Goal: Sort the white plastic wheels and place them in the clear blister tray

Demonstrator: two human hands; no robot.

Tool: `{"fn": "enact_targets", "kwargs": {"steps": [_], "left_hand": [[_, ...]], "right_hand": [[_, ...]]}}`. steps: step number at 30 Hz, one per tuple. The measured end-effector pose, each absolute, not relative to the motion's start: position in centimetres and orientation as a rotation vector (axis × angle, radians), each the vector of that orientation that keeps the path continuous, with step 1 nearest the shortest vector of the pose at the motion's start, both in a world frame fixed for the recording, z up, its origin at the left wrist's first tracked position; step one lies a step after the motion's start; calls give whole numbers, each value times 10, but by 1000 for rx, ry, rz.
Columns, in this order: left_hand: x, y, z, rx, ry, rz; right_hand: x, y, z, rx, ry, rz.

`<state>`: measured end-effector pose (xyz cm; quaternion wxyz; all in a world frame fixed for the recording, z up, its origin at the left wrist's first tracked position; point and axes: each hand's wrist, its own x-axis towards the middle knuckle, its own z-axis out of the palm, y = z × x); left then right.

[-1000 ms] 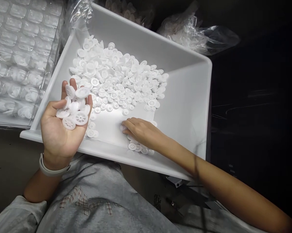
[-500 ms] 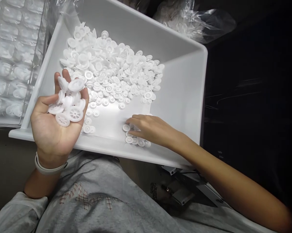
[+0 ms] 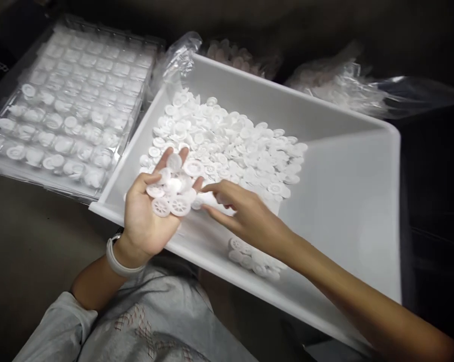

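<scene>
My left hand (image 3: 151,221) is palm up over the near left corner of a white bin (image 3: 347,201), cupping a small pile of white plastic wheels (image 3: 172,193). My right hand (image 3: 245,213) reaches left, its fingers extended, the fingertips touching the wheels at the edge of my left palm. It is blurred, and I cannot see whether it pinches a wheel. A large heap of the same white wheels (image 3: 230,146) fills the far left part of the bin. A few more wheels (image 3: 253,259) lie by the near wall under my right wrist.
A clear plastic blister tray (image 3: 72,110) with wheels in many pockets lies left of the bin. Clear plastic bags (image 3: 347,83) of parts sit behind the bin. My grey shirt (image 3: 144,322) is at the bottom. A white band is on my left wrist.
My right hand lifted off the wheels by the bin's near wall and moved left to my left palm. The view swung, bringing the blister tray more into sight.
</scene>
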<state>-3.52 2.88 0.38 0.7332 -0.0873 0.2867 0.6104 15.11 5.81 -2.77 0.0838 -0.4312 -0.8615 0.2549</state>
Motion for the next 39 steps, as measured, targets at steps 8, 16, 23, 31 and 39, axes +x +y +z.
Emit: {"fn": "enact_targets", "kwargs": {"steps": [8, 16, 23, 31, 39], "left_hand": [[-28, 27, 7, -288, 569, 1226], [-30, 29, 5, -306, 602, 1215], [-28, 30, 6, -279, 639, 1180], [-26, 28, 6, -209, 687, 1128], [-28, 26, 3, -173, 630, 1134]], "right_hand": [[134, 65, 19, -1163, -2111, 900], [123, 71, 4, -1114, -2107, 871], [127, 74, 9, -1094, -2279, 586], [132, 73, 7, -1121, -2231, 696], [147, 70, 24, -1169, -2262, 1015]]}}
